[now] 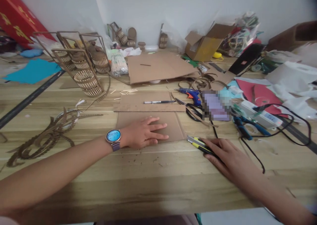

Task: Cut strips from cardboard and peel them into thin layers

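Note:
My left hand, with a watch on its wrist, lies flat with fingers spread on a piece of cardboard. Right of that piece, my right hand is wrapped round a yellow and black utility knife. The knife's metal tip points left, close to the cardboard's right corner. A narrower cardboard strip lies along the far side of the piece, and a pen rests on cardboard there. Black-handled scissors lie just beyond the right corner.
A blue glue gun, pliers and a power strip with black cables lie at the right. Small woven baskets on frames stand back left. Brown strips are coiled at left. A large cardboard sheet lies behind.

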`<state>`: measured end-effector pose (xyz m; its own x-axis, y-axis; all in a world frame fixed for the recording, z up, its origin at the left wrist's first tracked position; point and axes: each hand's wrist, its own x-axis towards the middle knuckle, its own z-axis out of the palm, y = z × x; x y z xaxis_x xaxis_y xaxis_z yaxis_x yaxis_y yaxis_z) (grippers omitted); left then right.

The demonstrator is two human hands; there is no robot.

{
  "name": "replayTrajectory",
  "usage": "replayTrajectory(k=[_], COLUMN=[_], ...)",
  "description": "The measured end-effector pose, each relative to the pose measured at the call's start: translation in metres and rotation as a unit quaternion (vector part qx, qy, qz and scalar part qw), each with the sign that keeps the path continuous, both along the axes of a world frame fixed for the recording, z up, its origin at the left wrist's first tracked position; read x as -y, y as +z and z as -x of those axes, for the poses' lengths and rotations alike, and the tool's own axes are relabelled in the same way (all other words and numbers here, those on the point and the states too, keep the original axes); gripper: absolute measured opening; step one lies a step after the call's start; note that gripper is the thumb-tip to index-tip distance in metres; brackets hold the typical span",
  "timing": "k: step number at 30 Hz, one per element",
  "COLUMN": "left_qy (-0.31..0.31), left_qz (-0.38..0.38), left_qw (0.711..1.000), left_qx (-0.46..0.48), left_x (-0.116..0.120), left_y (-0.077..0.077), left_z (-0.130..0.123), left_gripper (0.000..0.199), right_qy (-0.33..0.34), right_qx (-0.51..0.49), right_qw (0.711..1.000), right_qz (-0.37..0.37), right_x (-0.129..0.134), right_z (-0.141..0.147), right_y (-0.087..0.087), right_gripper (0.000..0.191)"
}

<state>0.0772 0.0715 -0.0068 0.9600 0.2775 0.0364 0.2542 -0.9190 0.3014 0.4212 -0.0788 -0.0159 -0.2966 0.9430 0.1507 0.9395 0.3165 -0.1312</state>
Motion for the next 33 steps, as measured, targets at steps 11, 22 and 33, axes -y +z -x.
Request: replayTrajectory(k=[11, 22, 33], left_qy=[0.016, 0.065, 0.069], left_qz=[0.000, 0.002, -0.007], left_qw=[1.000, 0.997, 0.997], left_qx=[0.013, -0.029, -0.030], left_x=[-0.002, -0.004, -0.002], left_y=[-0.004, -0.004, -0.002], left_z=[-0.007, -0.019, -0.019], left_gripper=[0.041, 0.043, 0.043], right_qy=[-0.040, -0.052, -0.052], right_qx=[-0.031, -0.032, -0.037], right_qw=[0.999, 0.998, 0.998], right_qz=[0.005, 0.004, 0.004], right_x=[0.000, -0.011, -0.001], right_z=[0.013, 0.006, 0.021], right_y=[0.004, 0.004, 0.006], right_gripper=[0.050, 0.052, 0.049])
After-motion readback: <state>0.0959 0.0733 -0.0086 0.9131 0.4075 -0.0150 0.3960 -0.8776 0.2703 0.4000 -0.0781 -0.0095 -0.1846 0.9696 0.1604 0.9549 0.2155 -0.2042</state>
